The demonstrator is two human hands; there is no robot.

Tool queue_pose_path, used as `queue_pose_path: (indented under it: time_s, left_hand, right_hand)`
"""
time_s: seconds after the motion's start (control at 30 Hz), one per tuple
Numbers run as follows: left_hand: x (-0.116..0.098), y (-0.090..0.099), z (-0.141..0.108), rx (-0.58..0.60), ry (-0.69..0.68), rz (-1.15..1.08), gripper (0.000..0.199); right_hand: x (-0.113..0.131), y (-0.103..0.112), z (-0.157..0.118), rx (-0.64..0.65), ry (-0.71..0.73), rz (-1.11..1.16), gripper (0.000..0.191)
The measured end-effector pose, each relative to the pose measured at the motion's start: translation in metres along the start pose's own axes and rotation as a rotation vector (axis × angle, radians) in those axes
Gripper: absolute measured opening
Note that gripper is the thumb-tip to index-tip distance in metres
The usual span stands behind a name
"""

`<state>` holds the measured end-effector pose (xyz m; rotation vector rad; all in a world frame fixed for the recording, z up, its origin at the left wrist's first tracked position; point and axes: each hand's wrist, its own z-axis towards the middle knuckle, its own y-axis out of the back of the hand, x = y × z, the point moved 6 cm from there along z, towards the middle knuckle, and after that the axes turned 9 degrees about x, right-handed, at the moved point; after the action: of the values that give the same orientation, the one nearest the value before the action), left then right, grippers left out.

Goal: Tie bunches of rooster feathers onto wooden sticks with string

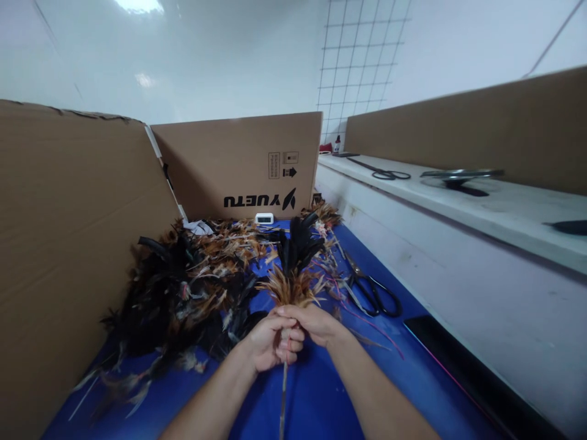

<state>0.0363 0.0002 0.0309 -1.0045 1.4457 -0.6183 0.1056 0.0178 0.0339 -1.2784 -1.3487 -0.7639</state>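
Observation:
A feather duster [296, 284] with long black plumes at its tip and brown feathers beneath them stands out from my hands. My left hand [274, 342] is closed around its thin stick [283, 397], just under the brown feathers. From the other side my right hand [314, 321] pinches at the base of the feathers, its fingers partly hidden and touching the left. A pink string [288, 349] shows near the stick by my left fingers. The lower stick runs down toward me over the blue tabletop [316, 403].
Loose black feathers [156, 299] and brown feathers [229, 238] are heaped at the left. Black-handled scissors [373, 293] lie to the right, near a long black object [472, 366]. Cardboard panels [206, 165] wall the back and left. A small white digital display [265, 219] stands behind; a white ledge [504, 208] holds other tools.

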Motion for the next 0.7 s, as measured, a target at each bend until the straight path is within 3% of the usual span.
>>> queue_pose_path:
  time_s: [0.17, 0.4, 0.53, 0.7]
  left_hand:
    - [0.0, 0.005, -0.002, -0.101, 0.013, 0.103, 0.016]
    - [-0.001, -0.004, -0.002, -0.002, -0.058, 0.053, 0.024]
    - [-0.002, -0.002, -0.002, -0.036, -0.072, 0.089, 0.026]
    - [-0.002, 0.002, -0.002, -0.088, -0.091, 0.124, 0.028]
  right_hand:
    - [-0.008, 0.002, 0.002, 0.016, -0.079, -0.02, 0.029]
    - [0.001, 0.0, 0.001, 0.051, 0.054, 0.097, 0.025]
    - [0.004, -0.002, 0.001, 0.08, 0.071, 0.121, 0.026]
    - [0.001, -0.002, 0.003, 0.002, 0.056, 0.167, 0.022]
